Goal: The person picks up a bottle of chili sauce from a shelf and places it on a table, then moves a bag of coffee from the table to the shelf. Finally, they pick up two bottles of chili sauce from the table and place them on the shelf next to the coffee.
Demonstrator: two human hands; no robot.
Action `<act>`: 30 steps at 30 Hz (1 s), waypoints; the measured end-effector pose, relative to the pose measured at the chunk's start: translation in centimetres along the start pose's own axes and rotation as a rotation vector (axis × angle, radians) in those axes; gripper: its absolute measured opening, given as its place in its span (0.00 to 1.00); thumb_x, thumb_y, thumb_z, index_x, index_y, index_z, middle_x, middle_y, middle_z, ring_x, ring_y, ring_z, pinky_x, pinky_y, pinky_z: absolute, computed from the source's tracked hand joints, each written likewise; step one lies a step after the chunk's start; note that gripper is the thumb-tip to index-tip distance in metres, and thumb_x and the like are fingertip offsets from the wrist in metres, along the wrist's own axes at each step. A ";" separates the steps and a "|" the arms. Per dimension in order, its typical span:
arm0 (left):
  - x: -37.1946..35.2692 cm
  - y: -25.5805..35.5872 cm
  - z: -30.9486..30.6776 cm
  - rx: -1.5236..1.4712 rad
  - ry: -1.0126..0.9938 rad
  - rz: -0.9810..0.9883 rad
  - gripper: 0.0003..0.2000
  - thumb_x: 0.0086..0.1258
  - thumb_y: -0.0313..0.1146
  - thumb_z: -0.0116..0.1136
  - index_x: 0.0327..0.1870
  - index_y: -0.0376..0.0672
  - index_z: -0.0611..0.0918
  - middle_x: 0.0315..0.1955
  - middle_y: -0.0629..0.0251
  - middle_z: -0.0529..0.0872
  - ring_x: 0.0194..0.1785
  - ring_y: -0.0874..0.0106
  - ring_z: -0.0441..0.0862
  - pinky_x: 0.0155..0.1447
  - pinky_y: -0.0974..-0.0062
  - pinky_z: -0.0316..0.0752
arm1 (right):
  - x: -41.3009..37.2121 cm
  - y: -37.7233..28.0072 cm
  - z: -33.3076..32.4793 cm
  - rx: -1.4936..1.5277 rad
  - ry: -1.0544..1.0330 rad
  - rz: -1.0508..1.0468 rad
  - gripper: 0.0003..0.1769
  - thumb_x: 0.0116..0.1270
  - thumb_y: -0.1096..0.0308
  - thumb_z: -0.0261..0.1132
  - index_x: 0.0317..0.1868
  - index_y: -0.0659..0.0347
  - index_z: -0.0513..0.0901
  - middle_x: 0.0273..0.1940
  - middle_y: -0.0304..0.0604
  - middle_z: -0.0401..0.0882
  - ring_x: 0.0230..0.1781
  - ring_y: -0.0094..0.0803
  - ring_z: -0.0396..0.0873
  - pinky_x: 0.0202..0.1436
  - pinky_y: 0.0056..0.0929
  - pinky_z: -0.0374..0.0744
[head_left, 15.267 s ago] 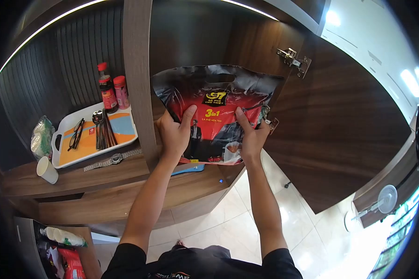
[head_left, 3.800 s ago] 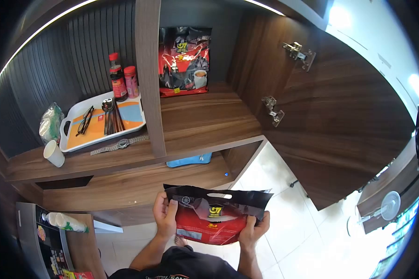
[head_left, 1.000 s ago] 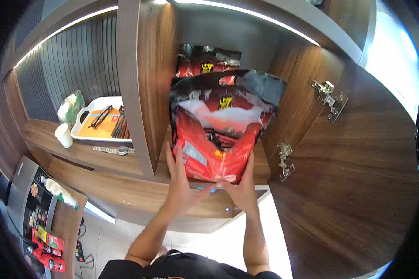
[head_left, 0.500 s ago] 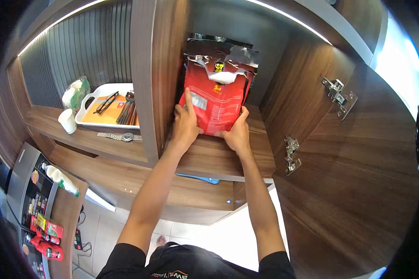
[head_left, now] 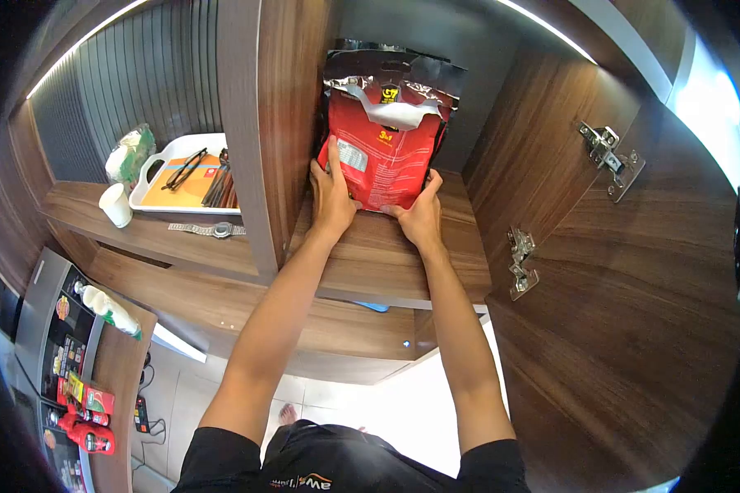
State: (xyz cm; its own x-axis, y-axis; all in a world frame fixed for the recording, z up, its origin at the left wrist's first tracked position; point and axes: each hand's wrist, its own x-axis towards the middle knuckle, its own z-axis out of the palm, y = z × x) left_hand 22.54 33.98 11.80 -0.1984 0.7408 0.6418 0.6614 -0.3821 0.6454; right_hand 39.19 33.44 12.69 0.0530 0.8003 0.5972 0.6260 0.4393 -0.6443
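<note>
A red coffee bag marked G7 and 3in1, its silvery top torn across, stands in the cabinet compartment. Gripping its lower left side is my left hand, with the index finger stretched up along the front. On the lower right side my right hand holds the same bag, thumb near the bottom edge. Behind it shows a dark bag top, most of it hidden. The wooden shelf lies beneath the hands.
To the right the cabinet door hangs open on metal hinges. In the left compartment are a white tray with glasses, a paper cup and a wristwatch. Red bottles stand on the lower left counter.
Both hands have pushed the coffee bag deeper into the compartment, so it stands higher in view. More of the shelf shows in front of it. The view has shifted slightly.
</note>
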 end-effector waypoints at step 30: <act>-6.6 0.0 -6.1 -0.079 -0.127 0.056 0.49 0.57 0.31 0.69 0.73 0.35 0.44 0.69 0.39 0.52 0.73 0.47 0.51 0.75 0.59 0.51 | -10.7 -3.7 -4.9 -0.349 -0.245 -0.098 0.36 0.68 0.55 0.60 0.69 0.65 0.58 0.65 0.62 0.65 0.67 0.56 0.63 0.71 0.53 0.57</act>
State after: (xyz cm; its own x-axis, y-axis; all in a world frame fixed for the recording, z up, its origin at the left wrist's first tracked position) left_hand 19.48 25.76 10.12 -0.0665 0.7789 0.6237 0.6088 -0.4635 0.6438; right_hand 40.12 21.29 11.01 -0.1796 0.8533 0.4895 0.8468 0.3874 -0.3646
